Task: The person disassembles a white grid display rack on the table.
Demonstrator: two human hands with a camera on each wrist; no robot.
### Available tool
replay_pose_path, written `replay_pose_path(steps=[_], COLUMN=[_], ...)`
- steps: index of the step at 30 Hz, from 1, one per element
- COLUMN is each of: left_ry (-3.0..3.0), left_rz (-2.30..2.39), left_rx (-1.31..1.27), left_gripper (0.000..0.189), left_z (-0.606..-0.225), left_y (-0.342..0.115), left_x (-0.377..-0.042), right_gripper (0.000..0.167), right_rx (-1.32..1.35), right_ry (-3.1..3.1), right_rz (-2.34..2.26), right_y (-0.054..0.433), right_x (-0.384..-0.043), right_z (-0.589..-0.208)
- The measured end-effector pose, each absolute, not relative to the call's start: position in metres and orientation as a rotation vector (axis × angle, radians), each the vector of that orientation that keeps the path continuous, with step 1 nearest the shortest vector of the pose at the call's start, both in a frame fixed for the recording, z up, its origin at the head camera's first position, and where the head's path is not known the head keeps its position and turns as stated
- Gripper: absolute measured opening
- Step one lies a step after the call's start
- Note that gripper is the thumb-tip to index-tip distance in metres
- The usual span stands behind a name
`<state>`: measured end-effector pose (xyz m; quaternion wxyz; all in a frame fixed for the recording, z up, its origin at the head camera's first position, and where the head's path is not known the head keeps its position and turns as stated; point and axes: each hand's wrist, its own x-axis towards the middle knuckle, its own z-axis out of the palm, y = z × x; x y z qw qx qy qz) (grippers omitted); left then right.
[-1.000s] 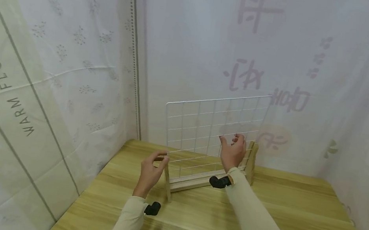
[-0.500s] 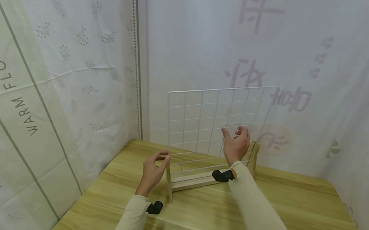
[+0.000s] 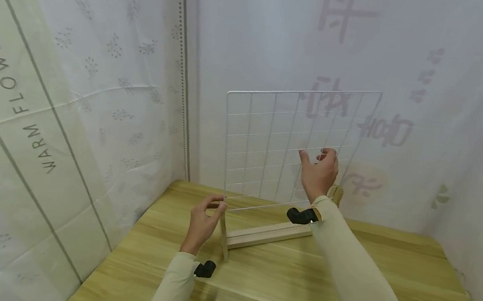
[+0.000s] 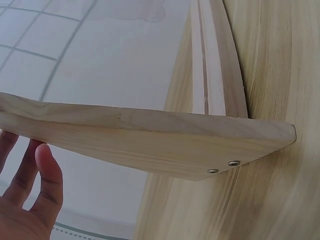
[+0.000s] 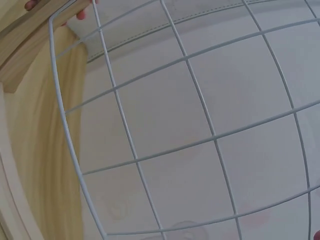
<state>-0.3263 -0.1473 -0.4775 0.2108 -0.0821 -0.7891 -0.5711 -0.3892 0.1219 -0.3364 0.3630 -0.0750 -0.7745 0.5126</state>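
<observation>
A white wire grid panel (image 3: 299, 92) is raised above a wooden stand, its lower edge apart from the slotted base bar (image 3: 270, 237). My right hand (image 3: 319, 176) grips the panel's wires right of its middle, fingers curled at the mesh. At the stand's left upright (image 4: 165, 142), my left hand (image 3: 202, 223) pinches the top end between thumb and fingers. Two screws (image 4: 234, 163) show low on that upright. The right upright (image 3: 336, 195) is partly hidden behind my right forearm. In the right wrist view, the panel's lower corner stands close to the left upright's top.
The stand rests on a wood-grain table (image 3: 258, 288). Printed cloth hangs behind it (image 3: 259, 28) and on the left (image 3: 82, 147), close around the table. A black wrist device (image 3: 302, 216) sits on the right sleeve, another black device (image 3: 205, 269) on the left.
My right hand has lifted the wire grid panel up out of the stand's base bar, slightly rightward. My left hand has stayed at the left upright. The view has shifted a little.
</observation>
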Motion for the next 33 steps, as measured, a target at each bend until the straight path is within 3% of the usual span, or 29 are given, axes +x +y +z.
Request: replay_pose_path(steps=[18, 33], left_ry=[-2.217, -2.226], left_rz=[-1.557, -1.567], left_rx=[-0.244, -0.226], left_gripper=[0.029, 0.021], left_z=[-0.472, -0.476], left_y=[-0.148, -0.148], left_x=[-0.327, -0.326], right_gripper=[0.054, 0.055], right_rx=[-0.152, -0.044], right_ry=[-1.998, -2.01], right_rz=[1.257, 1.187], right_y=[0.132, 0.179], right_x=[-0.381, -0.365], right_z=[-0.273, -0.297])
